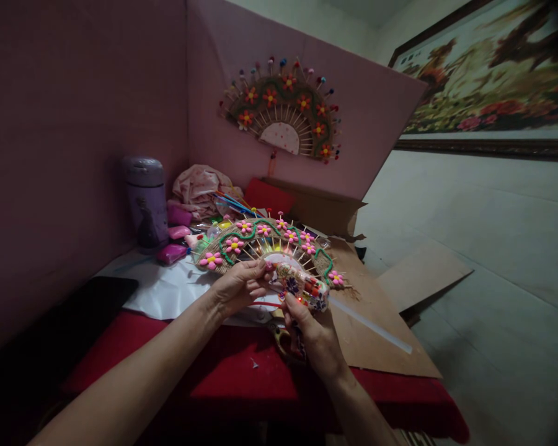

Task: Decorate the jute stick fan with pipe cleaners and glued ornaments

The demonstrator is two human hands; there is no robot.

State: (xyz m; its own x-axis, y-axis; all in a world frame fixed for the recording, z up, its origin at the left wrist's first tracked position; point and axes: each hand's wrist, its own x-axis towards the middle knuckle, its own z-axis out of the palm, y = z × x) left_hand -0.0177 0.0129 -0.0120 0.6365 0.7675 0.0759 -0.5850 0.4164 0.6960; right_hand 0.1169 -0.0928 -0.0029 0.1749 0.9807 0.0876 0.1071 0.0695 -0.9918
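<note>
1. Purple tumbler (145, 204): well left of either grip, farther back on the red-covered table (204, 365)
2. Left hand (239, 288): fingertips pinched on a small pink piece (269, 265), just beside the glue gun's tip
3. Flowered fan (263, 230): just beyond both grips
4. Scissors (275, 322): below the left grip's right side
5. Patterned glue gun (309, 286): clasped in the right hand (314, 331)
6. Clear glue stick (371, 325): right of that grip, on cardboard (385, 353)

Right fingers (298, 308) hold a flower-patterned tool (307, 286), left fingers (251, 271) beside its tip.
</note>
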